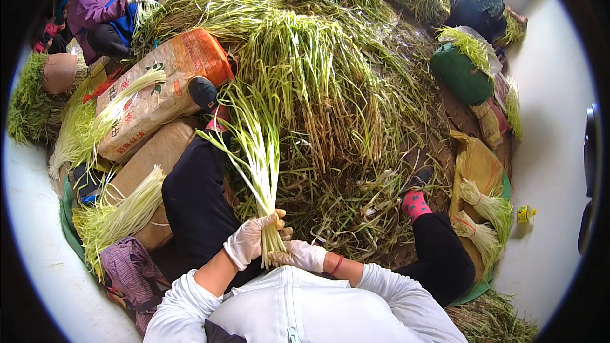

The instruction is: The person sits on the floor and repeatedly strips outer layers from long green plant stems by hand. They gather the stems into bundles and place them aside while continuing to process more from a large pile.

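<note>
My gloved left hand (pixel 252 238) is closed around a bundle of long leafy allium stalks (pixel 266 171), probably garlic shoots or chives. The pale ends point toward my chest and the green tips fan away from me. At the lower ends, my gloved right hand (pixel 302 253) grips the same stalks, though its fingertips are partly hidden. Beyond the bundle lies a large heap of uncleaned stalks (pixel 310 76), brown and dry at the near ends. Loose leaf and husk waste (pixel 343 209) covers the floor between my legs.
At left, cleaned pale stalks (pixel 128 212) lie beside a printed woven sack (pixel 162 95). Two tied bundles (pixel 476 236) rest on yellow sacking (pixel 481 166) at right, near a small yellow bottle (pixel 525 213). A green roll (pixel 462 74) stands farther back. Other people sit at far left and far right.
</note>
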The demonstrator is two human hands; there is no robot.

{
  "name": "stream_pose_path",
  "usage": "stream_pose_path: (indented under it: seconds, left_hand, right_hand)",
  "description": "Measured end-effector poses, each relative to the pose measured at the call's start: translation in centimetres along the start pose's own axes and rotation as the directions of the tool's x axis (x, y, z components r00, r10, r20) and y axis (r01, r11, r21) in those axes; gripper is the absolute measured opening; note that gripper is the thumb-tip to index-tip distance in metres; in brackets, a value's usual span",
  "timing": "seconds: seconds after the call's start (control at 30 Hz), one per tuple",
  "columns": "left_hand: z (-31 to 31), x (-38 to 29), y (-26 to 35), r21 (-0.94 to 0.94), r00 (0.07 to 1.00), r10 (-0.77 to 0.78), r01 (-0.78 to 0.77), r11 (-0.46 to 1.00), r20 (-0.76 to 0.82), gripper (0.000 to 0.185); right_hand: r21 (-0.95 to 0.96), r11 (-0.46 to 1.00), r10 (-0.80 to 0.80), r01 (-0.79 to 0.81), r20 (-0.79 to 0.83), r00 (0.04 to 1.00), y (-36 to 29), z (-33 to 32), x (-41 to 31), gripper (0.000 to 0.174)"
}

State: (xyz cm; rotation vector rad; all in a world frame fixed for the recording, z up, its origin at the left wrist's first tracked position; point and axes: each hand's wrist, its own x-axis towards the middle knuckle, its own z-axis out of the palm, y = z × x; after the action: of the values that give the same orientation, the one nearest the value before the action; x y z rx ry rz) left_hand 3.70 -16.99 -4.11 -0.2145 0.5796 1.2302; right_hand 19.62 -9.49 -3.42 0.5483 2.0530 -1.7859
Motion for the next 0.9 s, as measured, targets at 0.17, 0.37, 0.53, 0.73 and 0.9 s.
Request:
stream_pose_path:
  seconds: [0.17, 0.37, 0.53, 0.73, 0.9]
  left_hand:
    - [3.4, 0.6, 3.7, 0.256, 0.942, 0.335, -0.326, 0.910, 0.007, 0.024]
    - [11.7, -0.4, 13.7, 0.450, 0.799, 0.488, -0.601, 0.661, 0.350, 0.031]
    - [18.8, -0.7, 21.0, 0.347, 0.627, 0.549, -0.772, 0.533, 0.552, 0.027]
    - [15.1, 4.8, 23.5, 0.398, 0.721, 0.560, -0.692, 0.602, 0.408, 0.020]
    - [6.2, 11.7, 15.1, 0.098, 0.931, 0.344, -0.333, 0.938, -0.122, 0.011]
  right_hand:
    - [-0.090, 0.995, 0.042, -0.045, -0.032, 0.999, -1.1, -0.7, -2.3, 0.043]
    - [-0.478, 0.871, -0.188, -0.116, -0.540, 0.820, 8.6, -6.0, -0.6, 0.030]
    - [-0.784, 0.414, 0.721, -0.461, -0.026, 0.692, 21.2, -5.0, -4.0, 0.050]
    - [-0.633, 0.553, 0.642, -0.542, -0.091, 0.761, 17.4, -10.1, -2.1, 0.041]
    - [-0.396, 0.893, -0.223, -0.214, -0.803, 0.553, 6.7, -23.3, 3.7, 0.017]
